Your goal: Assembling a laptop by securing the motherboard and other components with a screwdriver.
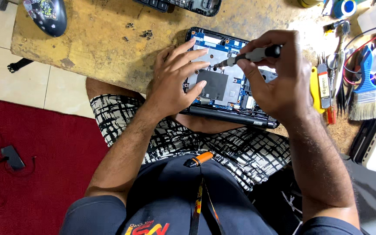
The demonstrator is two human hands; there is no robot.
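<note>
Worn yellowish wooden workbench [101,39] over a tiled floor with a red rug [44,174] on the left side, so pretty much a home repair corner. Closest to the camera there's an orange-capped pen-like tool [200,159] lying on the person's dark shirt, then black-and-white patterned shorts below the bench edge.

Right at the near edge of the bench sits the opened black laptop base with its blue circuit board exposed [223,78], slightly overhanging toward the lap. Left hand [175,80] is flat on the board, fingers spread out, pressing on the left part of the silver and black shielding. Right hand [279,76] is closed around a slim grey-and-black screwdriver [251,55], pinched between thumb and fingers, with the tip angled down-left and touching the board just beside the left fingertips.

Off to the right: a yellow-handled tool [315,89], tweezers and picks, and a blue-handled paint brush with pale bristles [365,93], all lying close together. Further back, a few small loose screws [146,33] lie on the wood, a black computer mouse with a printed pattern [46,15] sits at the far left corner, and a dark keyboard part [183,5] lies at the top edge.
</note>
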